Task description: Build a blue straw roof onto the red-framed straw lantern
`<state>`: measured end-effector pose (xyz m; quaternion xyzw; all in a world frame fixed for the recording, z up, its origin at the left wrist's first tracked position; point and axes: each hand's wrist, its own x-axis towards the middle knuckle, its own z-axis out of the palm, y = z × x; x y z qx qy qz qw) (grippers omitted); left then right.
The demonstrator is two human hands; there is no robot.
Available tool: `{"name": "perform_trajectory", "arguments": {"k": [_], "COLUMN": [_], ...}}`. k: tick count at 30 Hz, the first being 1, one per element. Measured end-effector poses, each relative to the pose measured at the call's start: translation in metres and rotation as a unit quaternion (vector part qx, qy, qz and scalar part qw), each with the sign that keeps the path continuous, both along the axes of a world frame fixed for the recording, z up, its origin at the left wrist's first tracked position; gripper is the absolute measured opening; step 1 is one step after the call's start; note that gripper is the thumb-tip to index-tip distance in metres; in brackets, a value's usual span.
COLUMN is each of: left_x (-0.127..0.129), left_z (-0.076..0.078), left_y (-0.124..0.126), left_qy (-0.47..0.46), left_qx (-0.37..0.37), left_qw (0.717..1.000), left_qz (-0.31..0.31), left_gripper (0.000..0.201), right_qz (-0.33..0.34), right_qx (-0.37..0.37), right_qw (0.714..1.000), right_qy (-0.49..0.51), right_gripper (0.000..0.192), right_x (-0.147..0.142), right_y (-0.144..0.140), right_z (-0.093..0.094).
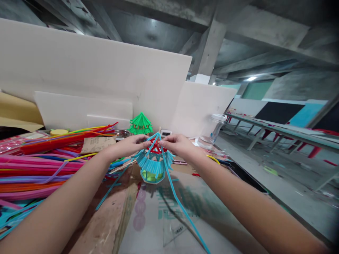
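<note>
Both hands, left [132, 144] and right [177, 143], pinched the half-built blue model [153, 163]; lower tier was done, top unfinished, one stem [182, 208] trailing loose

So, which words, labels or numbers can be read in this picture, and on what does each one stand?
No text here can be read for certain.
Brown card behind the left hand: printed lines, too blurred to read.
Clear sheet on the table, below the blue craft: teal characters, smeared and partly covered, unreadable.
Jar past the right hand: no label shows.
</note>
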<state>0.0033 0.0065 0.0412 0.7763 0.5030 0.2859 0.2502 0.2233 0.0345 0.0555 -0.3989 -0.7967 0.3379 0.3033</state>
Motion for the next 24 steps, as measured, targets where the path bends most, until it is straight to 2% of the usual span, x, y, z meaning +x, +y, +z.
{"name": "perform_trajectory", "arguments": {"k": [4, 11, 17, 24], "left_x": [-0.002, -0.003, -0.004, -0.004], "left_z": [-0.001, 0.004, 0.003, 0.005], "left_y": [0.001, -0.003, -0.002, -0.004], "left_qy": [-0.019, -0.008, -0.013, 0.002], "left_qx": [0.012, 0.017, 0.017, 0.02], "left_qw": [1.0, 0.999, 0.999, 0.999], "left_qz": [-0.011, 0.028, 0.032, 0.037], "left_gripper": [0.064, 0.058, 0.059, 0.054], "right_qz": [-0.008, 0.003, 0.04, 0.037], "right_qx": [-0.009, -0.047, -0.099, -0.113], "right_qw": [1.0, 0.998, 0.994, 0.993], "right_qy": [0.006, 0.033, -0.004, -0.006], "right_gripper": [0.036, 0.038, 0.045, 0.041], "right_x": [-0.006, -0.016, -0.014, -0.016], "right_y": [0.0, 0.006, 0.018, 0.021], "right_z": [0.001, 0.004, 0.012, 0.019]}}
